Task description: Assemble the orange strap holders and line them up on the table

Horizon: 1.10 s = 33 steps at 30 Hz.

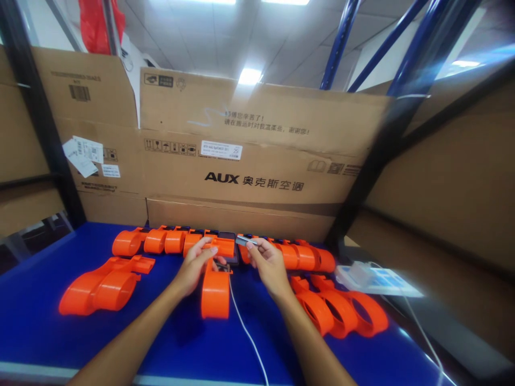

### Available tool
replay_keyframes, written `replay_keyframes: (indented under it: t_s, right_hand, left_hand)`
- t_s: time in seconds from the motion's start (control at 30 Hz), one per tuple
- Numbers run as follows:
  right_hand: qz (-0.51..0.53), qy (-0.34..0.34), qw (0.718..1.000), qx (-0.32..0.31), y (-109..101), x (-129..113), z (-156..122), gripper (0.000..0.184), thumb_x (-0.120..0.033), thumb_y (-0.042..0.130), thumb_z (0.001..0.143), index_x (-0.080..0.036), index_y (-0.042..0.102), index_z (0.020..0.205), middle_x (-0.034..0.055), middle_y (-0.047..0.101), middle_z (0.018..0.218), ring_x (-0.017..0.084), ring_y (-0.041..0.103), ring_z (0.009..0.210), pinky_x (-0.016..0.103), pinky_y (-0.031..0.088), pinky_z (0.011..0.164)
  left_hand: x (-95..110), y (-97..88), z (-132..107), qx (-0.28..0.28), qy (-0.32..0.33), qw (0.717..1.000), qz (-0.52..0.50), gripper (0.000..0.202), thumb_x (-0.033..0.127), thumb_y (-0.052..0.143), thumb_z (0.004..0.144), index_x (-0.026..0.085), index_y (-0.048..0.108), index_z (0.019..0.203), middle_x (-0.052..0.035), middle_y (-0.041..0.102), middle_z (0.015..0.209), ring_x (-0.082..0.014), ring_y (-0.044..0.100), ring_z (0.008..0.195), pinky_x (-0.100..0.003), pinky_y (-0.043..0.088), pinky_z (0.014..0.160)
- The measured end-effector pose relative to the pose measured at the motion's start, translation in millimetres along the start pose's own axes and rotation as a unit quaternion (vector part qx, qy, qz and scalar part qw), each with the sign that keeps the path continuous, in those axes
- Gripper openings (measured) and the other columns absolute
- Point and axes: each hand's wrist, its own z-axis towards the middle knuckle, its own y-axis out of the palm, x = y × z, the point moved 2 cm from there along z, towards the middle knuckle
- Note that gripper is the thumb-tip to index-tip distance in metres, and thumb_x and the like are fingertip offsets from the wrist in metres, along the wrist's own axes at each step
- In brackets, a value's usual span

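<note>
My left hand (197,262) is closed around an orange plastic part (215,295), raised over the blue table. The part has a wide ring at the bottom and a tubular piece at the top. Across from it, my right hand (269,262) pinches a small flat silver-grey piece (246,240), its free end pointing toward the orange part; a gap separates the two. A white cable (245,327) runs from behind the orange part down to the table's front edge. What it joins is hidden by my left fingers. Behind my hands a dark flat device (228,236) is partly covered.
Similar orange parts stand in a row at the back, including one ring (127,244) at left. Two more parts (96,287) lie front left, three others (341,311) front right. A white power strip (378,280) sits at right. Cardboard (249,161) walls the back of the blue table (161,343).
</note>
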Motion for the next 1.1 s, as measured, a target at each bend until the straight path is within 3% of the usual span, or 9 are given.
replay_keyframes:
  t_s: [0.3,0.43,0.53,0.67,0.8,0.97,1.1]
  right_hand:
    - [0.002,0.011,1.0,-0.013,0,3,0,0.035,-0.053,0.068,0.084,-0.019,0.066,0.094,-0.0032,0.053,0.062,0.012,0.047,0.056,0.024,0.041,0.053]
    - [-0.007,0.005,0.999,-0.034,0,-1,0,0.034,-0.052,0.066,0.086,-0.019,0.065,0.094,0.0013,0.062,0.073,0.015,0.054,0.065,0.025,0.045,0.058]
    - [-0.037,-0.018,0.998,-0.043,-2,-2,1,0.033,-0.05,0.065,0.087,-0.018,0.066,0.095,0.0041,0.066,0.083,0.017,0.057,0.072,0.027,0.047,0.064]
    - [-0.096,-0.034,0.993,-0.06,-2,2,0,0.031,-0.05,0.062,0.09,-0.019,0.066,0.093,0.0027,0.063,0.078,0.016,0.055,0.069,0.026,0.045,0.06]
    - [-0.089,-0.033,0.993,-0.071,4,6,-2,0.029,-0.047,0.061,0.09,-0.019,0.067,0.094,0.0031,0.064,0.082,0.016,0.057,0.071,0.027,0.047,0.064]
    - [-0.058,-0.041,0.997,0.007,6,4,-2,0.033,-0.047,0.068,0.085,-0.019,0.066,0.101,0.0065,0.068,0.093,0.02,0.062,0.086,0.03,0.052,0.074]
    - [-0.056,-0.038,0.996,0.06,0,3,-1,0.034,-0.049,0.07,0.082,-0.019,0.07,0.099,0.0075,0.071,0.093,0.021,0.063,0.08,0.03,0.052,0.065]
  left_hand:
    - [0,0.9,-1,0.002,-0.003,1.0,-0.005,0.054,0.043,0.077,0.073,0.016,0.054,0.114,-0.0088,0.075,0.081,-0.0138,0.063,0.052,-0.022,0.045,0.051]
    - [2,2.3,-2,0.005,-0.004,1.0,-0.004,0.054,0.045,0.078,0.073,0.016,0.055,0.112,-0.008,0.074,0.079,-0.0142,0.063,0.051,-0.023,0.045,0.052]
    - [1,0.0,0,0.012,0.004,1.0,0.014,0.053,0.046,0.076,0.074,0.017,0.055,0.113,-0.0074,0.074,0.077,-0.014,0.063,0.051,-0.023,0.045,0.053]
    - [-5,-4.4,2,0.021,0.013,0.998,0.056,0.056,0.045,0.077,0.073,0.017,0.054,0.115,-0.007,0.074,0.074,-0.0143,0.062,0.049,-0.024,0.044,0.051]
    - [-9,-3.5,1,0.0,0.012,0.997,0.075,0.061,0.044,0.079,0.072,0.016,0.054,0.12,-0.0069,0.074,0.075,-0.0151,0.063,0.05,-0.025,0.044,0.052]
    - [-10,-1.6,1,0.009,0.007,0.997,0.082,0.061,0.043,0.079,0.073,0.016,0.052,0.121,-0.0071,0.075,0.078,-0.0145,0.062,0.05,-0.026,0.044,0.054]
    - [-8,-2.0,1,0.036,0.018,0.997,0.07,0.055,0.044,0.079,0.074,0.017,0.055,0.115,-0.0071,0.075,0.076,-0.0166,0.065,0.055,-0.026,0.045,0.056]
